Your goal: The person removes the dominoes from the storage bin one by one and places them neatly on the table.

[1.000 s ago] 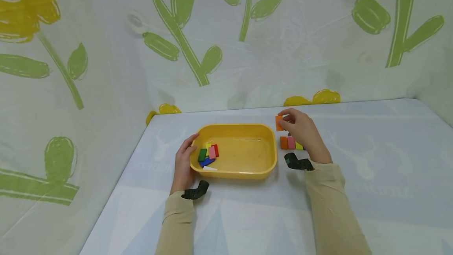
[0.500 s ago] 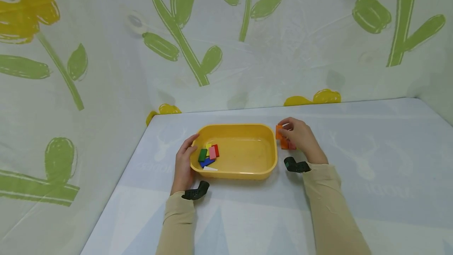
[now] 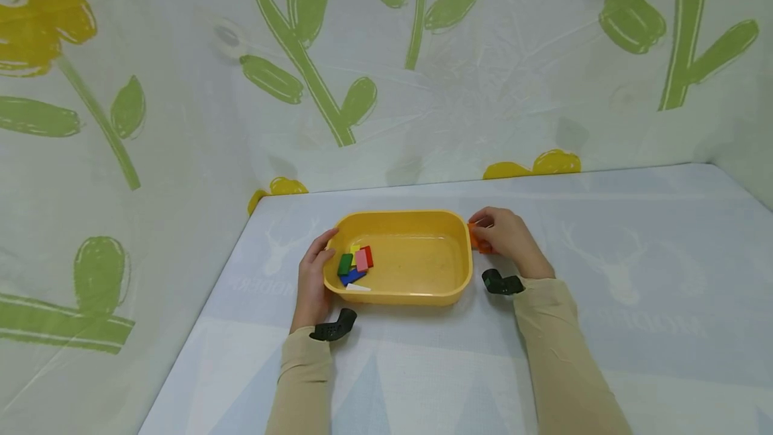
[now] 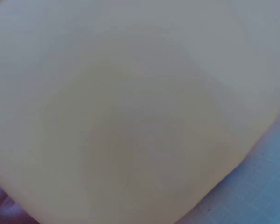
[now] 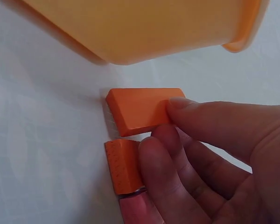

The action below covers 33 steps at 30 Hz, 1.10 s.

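Observation:
My right hand (image 3: 510,237) pinches an orange block (image 5: 137,109) between thumb and fingers, near the outer right wall of the yellow plastic tub (image 3: 423,297). Beside it in the right wrist view stands a second orange block (image 5: 123,165), with a pink block (image 5: 140,209) in line behind; a fingertip is against or just in front of the second orange one. At the tub's left end, my left hand (image 3: 312,284) grips the rim and wall. Several loose blocks lie inside, including green (image 3: 345,264), pink (image 3: 362,260) and blue (image 3: 353,276). The left wrist view shows only a blurred pale surface.
A pale patterned cloth covers the table (image 3: 417,368). Behind it hangs a white curtain (image 3: 483,113) printed with green stems and yellow flowers. Black wrist cameras sit on the left wrist (image 3: 334,325) and the right wrist (image 3: 502,282).
My right hand has lowered the orange block towards the table, bringing it in front of the standing row beside the tub. The left hand and the tub stay in place.

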Available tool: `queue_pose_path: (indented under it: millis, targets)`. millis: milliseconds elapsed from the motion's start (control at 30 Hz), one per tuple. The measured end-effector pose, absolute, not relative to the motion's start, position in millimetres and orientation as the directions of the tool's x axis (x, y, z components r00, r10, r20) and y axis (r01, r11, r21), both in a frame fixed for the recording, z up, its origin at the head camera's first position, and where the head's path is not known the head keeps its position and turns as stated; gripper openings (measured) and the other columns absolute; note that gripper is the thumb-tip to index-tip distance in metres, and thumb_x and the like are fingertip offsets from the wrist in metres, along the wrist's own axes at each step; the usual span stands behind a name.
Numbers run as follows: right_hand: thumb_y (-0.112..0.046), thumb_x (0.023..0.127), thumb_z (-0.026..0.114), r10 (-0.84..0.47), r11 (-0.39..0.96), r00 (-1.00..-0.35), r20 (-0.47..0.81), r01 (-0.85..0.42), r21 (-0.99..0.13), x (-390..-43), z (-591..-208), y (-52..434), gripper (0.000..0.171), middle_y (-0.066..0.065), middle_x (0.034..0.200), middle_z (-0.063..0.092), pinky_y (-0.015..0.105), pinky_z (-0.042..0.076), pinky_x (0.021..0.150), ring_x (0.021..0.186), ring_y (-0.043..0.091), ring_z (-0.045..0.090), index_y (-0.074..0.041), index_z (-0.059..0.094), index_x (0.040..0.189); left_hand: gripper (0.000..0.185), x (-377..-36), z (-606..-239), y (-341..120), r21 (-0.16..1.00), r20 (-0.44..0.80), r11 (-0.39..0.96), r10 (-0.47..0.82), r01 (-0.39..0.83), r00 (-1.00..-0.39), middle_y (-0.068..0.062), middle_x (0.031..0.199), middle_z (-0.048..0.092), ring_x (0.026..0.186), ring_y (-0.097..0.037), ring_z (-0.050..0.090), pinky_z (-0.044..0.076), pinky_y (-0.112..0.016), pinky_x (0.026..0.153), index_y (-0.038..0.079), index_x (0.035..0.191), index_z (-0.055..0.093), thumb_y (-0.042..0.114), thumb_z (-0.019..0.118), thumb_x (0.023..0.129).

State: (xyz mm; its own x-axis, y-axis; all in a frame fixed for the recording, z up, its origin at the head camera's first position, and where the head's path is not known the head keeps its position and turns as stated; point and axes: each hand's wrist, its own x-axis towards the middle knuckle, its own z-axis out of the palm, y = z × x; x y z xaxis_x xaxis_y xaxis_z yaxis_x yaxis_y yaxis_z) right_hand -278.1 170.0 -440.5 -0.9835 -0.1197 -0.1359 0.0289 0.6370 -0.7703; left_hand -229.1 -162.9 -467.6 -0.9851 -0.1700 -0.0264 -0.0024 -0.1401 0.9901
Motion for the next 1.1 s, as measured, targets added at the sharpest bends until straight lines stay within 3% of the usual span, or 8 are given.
queue_pose_path:
  millis: [367, 633, 1100]
  targets:
    - [-0.017, 0.087, 0.056, -0.134, 0.659, -0.983, -0.123, 0.005, -0.752, -278.3, -443.4, 166.9, 0.024, 0.012, 0.103, 0.057, 0.025, 0.051, 0.06, 0.069, 0.018, 0.059, -0.007, 0.059, 0.109, 0.036, -229.6, -468.5, -163.5, 0.987, -0.007, -0.16, -0.187, 0.024, -0.982, 0.01, 0.131, 0.042, 0.124, -0.008, 0.03, 0.027, -0.028, 0.102, 0.019, 0.12, 0.057, 0.011, 0.041, 0.088]
    - [-0.018, 0.086, 0.055, -0.128, 0.74, -0.988, -0.092, -0.033, -0.672, -279.7, -444.4, 166.7, 0.026, 0.011, 0.105, 0.057, 0.033, 0.046, 0.074, 0.089, 0.025, 0.051, -0.009, 0.061, 0.11, 0.034, -229.5, -467.5, -163.8, 0.978, -0.026, -0.208, -0.245, 0.026, -0.969, 0.009, 0.128, 0.046, 0.12, -0.007, 0.036, 0.033, -0.024, 0.098, 0.018, 0.117, 0.059, 0.011, 0.044, 0.087]
    - [-0.015, 0.086, 0.054, -0.092, 0.757, -0.987, -0.135, 0.019, -0.653, -279.9, -442.8, 161.2, 0.028, 0.013, 0.108, 0.057, 0.039, 0.043, 0.084, 0.094, 0.028, 0.049, -0.007, 0.06, 0.112, 0.033, -228.3, -466.2, -164.7, 0.973, -0.055, -0.232, -0.294, 0.016, -0.954, 0.01, 0.127, 0.047, 0.12, -0.006, 0.037, 0.036, -0.022, 0.095, 0.02, 0.115, 0.061, 0.012, 0.045, 0.088]
